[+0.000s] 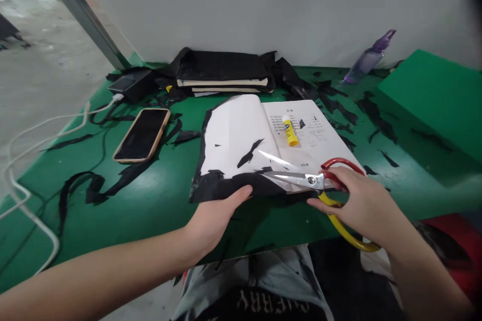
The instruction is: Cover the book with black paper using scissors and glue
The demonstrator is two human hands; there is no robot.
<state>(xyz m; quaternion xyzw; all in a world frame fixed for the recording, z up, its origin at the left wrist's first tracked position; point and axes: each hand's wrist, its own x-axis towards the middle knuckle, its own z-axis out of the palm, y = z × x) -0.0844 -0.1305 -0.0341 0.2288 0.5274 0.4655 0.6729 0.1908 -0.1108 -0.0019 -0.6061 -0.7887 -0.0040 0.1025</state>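
Observation:
An open book (237,135) lies in front of me, with black covering material (211,189) folded over the left page's outer and lower edges. My left hand (214,218) grips the lower edge of that black material, thumb on top and fingers hidden underneath. In my right hand (354,193) is a pair of scissors (312,180) with one red and one yellow handle. Their blades are spread apart and point left over the book's lower edge. On the right page rests a yellow glue stick (290,132). Black scraps (250,154) are scattered over the pages.
A phone (142,135) lies left of the book, near a black box (131,85) with white cables (28,205). Behind are stacked black-covered books (224,66). A purple bottle (365,62) and a green board (437,105) are at the right. Black scraps litter the green table (94,225).

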